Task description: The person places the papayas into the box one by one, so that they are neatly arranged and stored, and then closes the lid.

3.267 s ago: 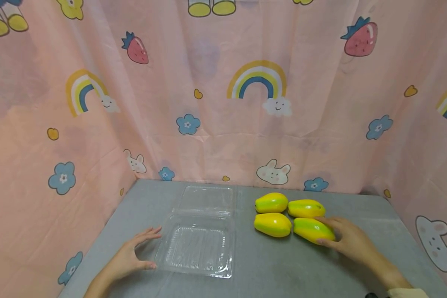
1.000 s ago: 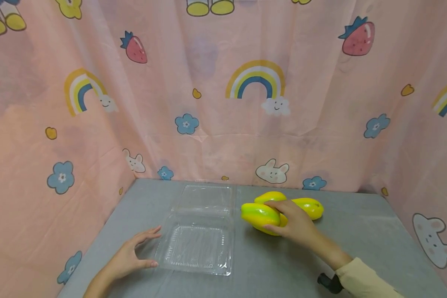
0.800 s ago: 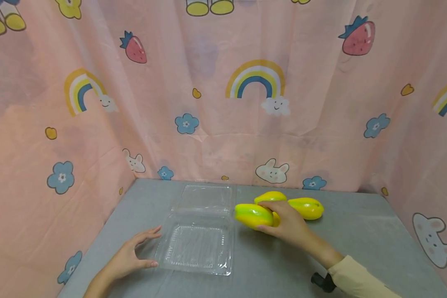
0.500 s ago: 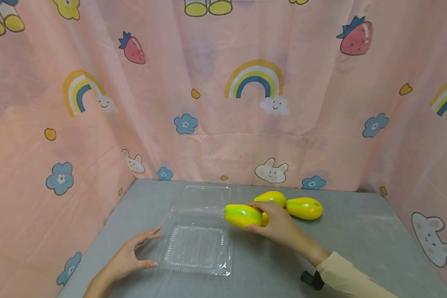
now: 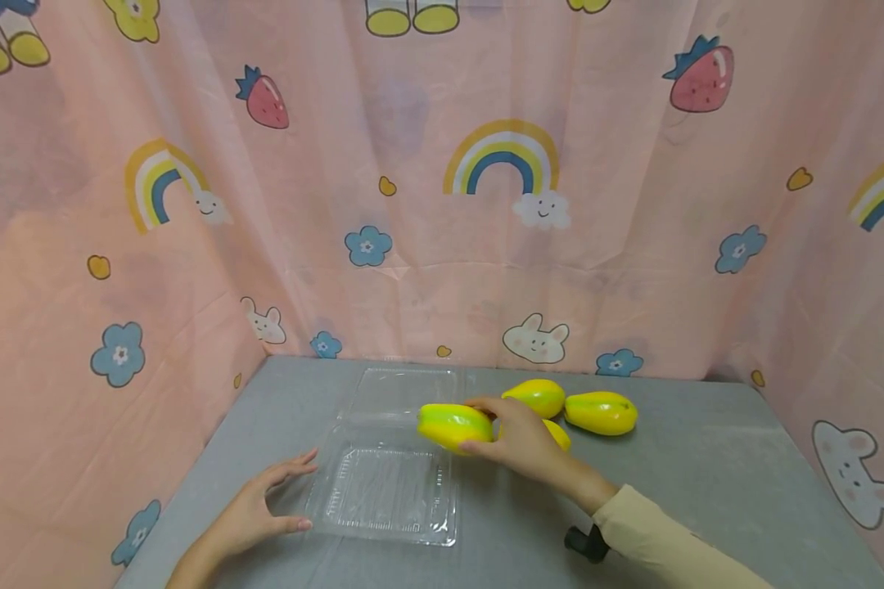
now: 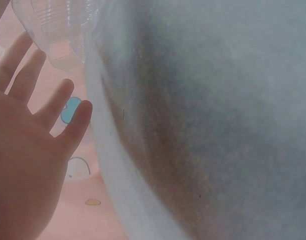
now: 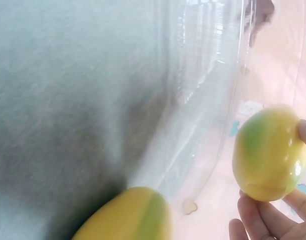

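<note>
My right hand (image 5: 519, 438) grips a yellow-green papaya (image 5: 454, 427) by its right end, thumb in front and fingers behind. The papaya overlaps the right side of an open clear plastic clamshell box (image 5: 390, 488) in the head view; the right wrist view shows the held papaya (image 7: 270, 155) raised beside the box wall. My left hand (image 5: 246, 507) lies at the box's left edge, fingers and thumb spread, holding nothing. Three more papayas stay on the table: one at the back (image 5: 536, 397), one at the right (image 5: 601, 412), and one (image 5: 557, 434) partly hidden behind my right hand.
The grey table (image 5: 707, 474) is enclosed by a pink printed curtain (image 5: 619, 270) at the back and sides. The box's lid (image 5: 405, 393) lies folded back towards the curtain. A black wrist device (image 5: 588, 542) sits at my right sleeve (image 5: 670, 536).
My right hand took hold of the front right papaya, lifted it over the others and carried it left to the box's right side. My left hand stayed in place.
</note>
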`<state>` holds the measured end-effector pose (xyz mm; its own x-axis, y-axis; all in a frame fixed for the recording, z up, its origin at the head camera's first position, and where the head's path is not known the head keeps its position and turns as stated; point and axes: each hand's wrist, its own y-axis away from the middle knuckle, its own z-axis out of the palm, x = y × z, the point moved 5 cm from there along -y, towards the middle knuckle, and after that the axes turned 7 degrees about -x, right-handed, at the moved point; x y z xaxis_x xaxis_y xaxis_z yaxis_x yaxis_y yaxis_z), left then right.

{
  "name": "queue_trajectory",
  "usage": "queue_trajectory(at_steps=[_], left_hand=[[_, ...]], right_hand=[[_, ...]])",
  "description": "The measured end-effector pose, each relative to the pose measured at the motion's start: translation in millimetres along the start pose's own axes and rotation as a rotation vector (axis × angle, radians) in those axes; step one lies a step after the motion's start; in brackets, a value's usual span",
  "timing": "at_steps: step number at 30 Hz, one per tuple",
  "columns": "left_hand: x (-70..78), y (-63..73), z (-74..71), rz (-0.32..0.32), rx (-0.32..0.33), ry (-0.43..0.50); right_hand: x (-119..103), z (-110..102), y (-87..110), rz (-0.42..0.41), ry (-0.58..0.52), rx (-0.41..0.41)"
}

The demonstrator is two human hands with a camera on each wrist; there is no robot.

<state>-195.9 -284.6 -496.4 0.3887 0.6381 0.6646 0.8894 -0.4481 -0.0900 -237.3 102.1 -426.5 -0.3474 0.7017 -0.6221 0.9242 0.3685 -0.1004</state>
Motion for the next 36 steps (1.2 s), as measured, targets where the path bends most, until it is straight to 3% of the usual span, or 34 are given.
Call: queue_trajectory(at_steps=[11, 24, 36], left_hand=[[5.0, 0.9, -1.5, 0.028, 0.003, 0.002], [0.2, -0.3, 1.1, -0.047, -0.027, 0.011], [0.1, -0.1, 1.2, -0.037, -0.016, -0.002]], right_hand=[[-17.9, 10.1, -18.5, 0.003, -0.089, -0.119], [-33.6, 26.2, -41.3, -0.044, -0.136, -0.212], [-49.7, 46.5, -60.2, -0.015, -0.237, -0.279]])
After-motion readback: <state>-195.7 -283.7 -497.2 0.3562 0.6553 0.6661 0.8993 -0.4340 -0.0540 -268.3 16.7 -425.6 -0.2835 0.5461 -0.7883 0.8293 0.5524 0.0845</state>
